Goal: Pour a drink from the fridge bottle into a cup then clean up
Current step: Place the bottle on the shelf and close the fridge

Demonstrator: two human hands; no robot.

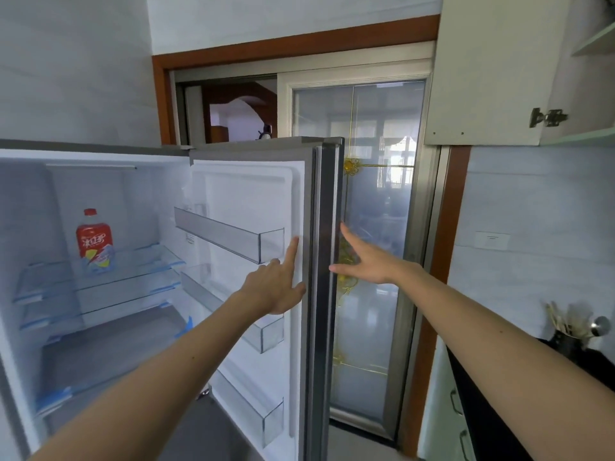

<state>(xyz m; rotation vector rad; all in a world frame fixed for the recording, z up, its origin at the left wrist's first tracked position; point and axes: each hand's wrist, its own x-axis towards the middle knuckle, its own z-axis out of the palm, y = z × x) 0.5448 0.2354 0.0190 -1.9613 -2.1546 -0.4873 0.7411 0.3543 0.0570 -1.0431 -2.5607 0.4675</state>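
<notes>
The fridge stands open, its door (253, 194) swung out to the right. Inside, a plastic bottle (95, 242) with a red cap and a red label stands upright on the upper glass shelf (133, 271), at the left. My left hand (276, 284) rests flat against the inner side of the door near its edge, fingers apart, holding nothing. My right hand (369, 261) is open beside the door's outer metal edge (327, 261), fingers spread, with the thumb tip at that edge. No cup is in view.
Empty clear door bins (233, 237) line the fridge door. A glass sliding door (376, 227) in a wooden frame is behind. A dark counter (499, 394) at the right carries a black utensil holder (569, 341). A wall cupboard (492, 68) hangs above it.
</notes>
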